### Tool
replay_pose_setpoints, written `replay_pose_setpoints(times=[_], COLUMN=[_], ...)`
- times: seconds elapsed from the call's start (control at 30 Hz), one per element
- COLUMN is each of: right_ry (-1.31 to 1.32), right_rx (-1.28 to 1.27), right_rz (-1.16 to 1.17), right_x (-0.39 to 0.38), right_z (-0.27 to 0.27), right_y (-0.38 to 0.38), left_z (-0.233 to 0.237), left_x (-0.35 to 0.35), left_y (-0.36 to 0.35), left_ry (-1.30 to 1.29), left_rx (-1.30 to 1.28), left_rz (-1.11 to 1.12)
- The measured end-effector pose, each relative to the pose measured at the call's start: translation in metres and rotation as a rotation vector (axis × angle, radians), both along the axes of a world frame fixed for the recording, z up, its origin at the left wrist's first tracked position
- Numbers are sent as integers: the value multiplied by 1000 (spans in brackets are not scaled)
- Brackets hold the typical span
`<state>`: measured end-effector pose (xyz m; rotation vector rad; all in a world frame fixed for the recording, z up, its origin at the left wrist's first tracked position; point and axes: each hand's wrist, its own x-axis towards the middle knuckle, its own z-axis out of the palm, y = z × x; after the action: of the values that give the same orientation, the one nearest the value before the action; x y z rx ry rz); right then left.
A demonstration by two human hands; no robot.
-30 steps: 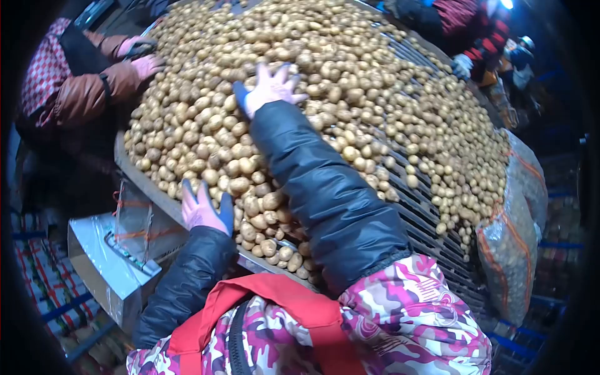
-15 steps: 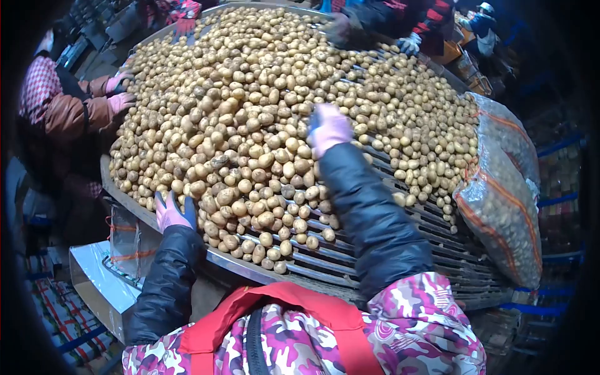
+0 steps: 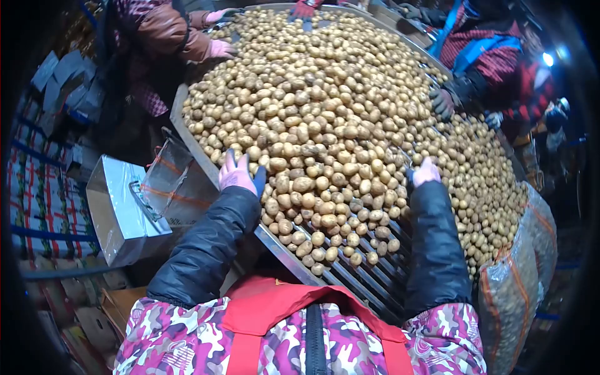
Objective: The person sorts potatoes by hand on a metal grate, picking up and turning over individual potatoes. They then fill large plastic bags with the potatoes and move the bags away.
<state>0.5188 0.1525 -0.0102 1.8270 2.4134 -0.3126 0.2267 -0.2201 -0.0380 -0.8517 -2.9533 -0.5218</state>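
2 open hands [image 3: 239,176] [image 3: 426,173] touch potatoes [image 3: 306,144].

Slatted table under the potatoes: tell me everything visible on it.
The slatted table looks metal: parallel bars with dark gaps, bare near the wearer, inside a greyish rim. Potatoes cover most of it in a broad heap. The gloved left hand is at the heap's near-left edge, the gloved right hand farther right. A filled sack is at its right end. Supports can't be made out.
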Motion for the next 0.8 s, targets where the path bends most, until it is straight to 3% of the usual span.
replay_pose_setpoints(times=[0.03, 0.17, 0.2, 0.3, 0.37, 0.43, 0.47, 0.5, 0.57, 0.63, 0.73, 0.8], right_ry=[41, 137, 182, 357, 627, 766, 885, 662, 1051, 1323, 1361, 1536], right_rx=[24, 14, -85, 87, -220, 142, 320, 534, 477, 375, 291, 259], right_rz=[-56, 157, 170, 305, -69, -154, -52, -19, 99, 176, 460, 789], right_x=[2, 24, 31, 45, 40, 52, 38, 17, -16, -91, -156, -199], right_z=[-4, -20, -33, -78, -73, -121, -99, -64, -46, 33, 107, 142], right_y=[-6, -17, -7, 3, -6, 5, -23, -59, -85, -174, -267, -313], left_z=[1, 2, 1, 1, 3, -5, -3, -2, 8, 8, 8, 7], left_x=[0, 0, 0, 0, 0, -2, -2, -3, -2, -1, -1, -2], left_y=[0, -1, -2, -1, -1, -1, -1, -1, -3, -5, -6, -6], left_ry=[-7, -3, 13, 19, 5, 28, 7, -16, -57, -9, -26, -20], left_rx=[-18, 21, 23, 40, 58, 65, 43, 21, 58, 125, 154, 167], left_rz=[7, -5, -8, 6, 5, 3, 4, 7, -5, -12, -14, -3])
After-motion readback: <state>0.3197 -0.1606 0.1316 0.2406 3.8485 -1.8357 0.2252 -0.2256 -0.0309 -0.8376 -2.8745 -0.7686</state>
